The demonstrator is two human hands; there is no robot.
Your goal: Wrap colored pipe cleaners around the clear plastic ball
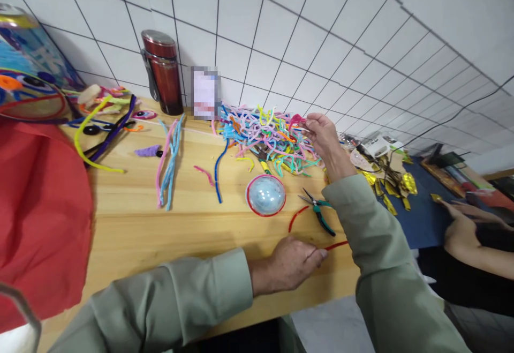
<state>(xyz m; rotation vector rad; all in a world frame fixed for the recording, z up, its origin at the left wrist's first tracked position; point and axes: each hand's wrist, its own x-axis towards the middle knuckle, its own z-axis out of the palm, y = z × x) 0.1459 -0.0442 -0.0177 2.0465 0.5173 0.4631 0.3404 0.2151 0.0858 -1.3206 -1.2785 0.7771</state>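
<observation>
My left hand (289,264) is closed on a red pipe cleaner (336,245) near the table's front edge. Farther back, my right hand (321,134) pinches a pink-red piece (296,121) at the right end of a pile of coloured pipe cleaners (261,133). Between the hands lies a clear round dome (265,196) with a red rim. Pliers with green and black handles (321,216) rest to its right, beside a short red strip (296,218). A blue pipe cleaner (217,173) lies left of the dome.
Pink and light blue pipe cleaners (171,163) lie at the left, near a purple coil (148,151). A red bottle (164,74) stands by the tiled wall. Red cloth (40,213) covers the left side. At the right, another person's hands (461,224) are near gold pieces (408,182).
</observation>
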